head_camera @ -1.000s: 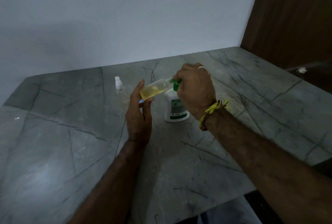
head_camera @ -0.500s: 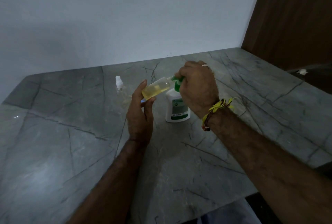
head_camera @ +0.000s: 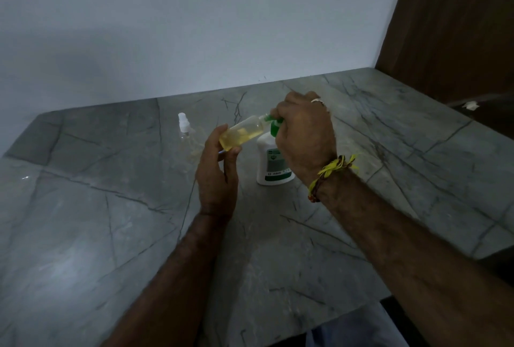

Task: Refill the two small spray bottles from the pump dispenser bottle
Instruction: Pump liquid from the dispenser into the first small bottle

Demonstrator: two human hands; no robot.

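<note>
Little has changed since half a second ago: the left hand [head_camera: 215, 179] still pinches the base of a clear cylindrical spray bottle [head_camera: 241, 135] of yellow liquid, tilted toward two o'clock, mouth at the green pump nozzle [head_camera: 274, 123]. A second small clear bottle with white cap [head_camera: 183, 124] stands at ten o'clock on the veined grey stone table [head_camera: 83, 221]. The right hand [head_camera: 306, 135], fingers curled, stays gripping the pump head of the smooth white dispenser bottle [head_camera: 272, 164].

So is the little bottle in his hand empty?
No, the small spray bottle that the left hand holds tilted at the green pump has yellowish liquid in it.
</note>
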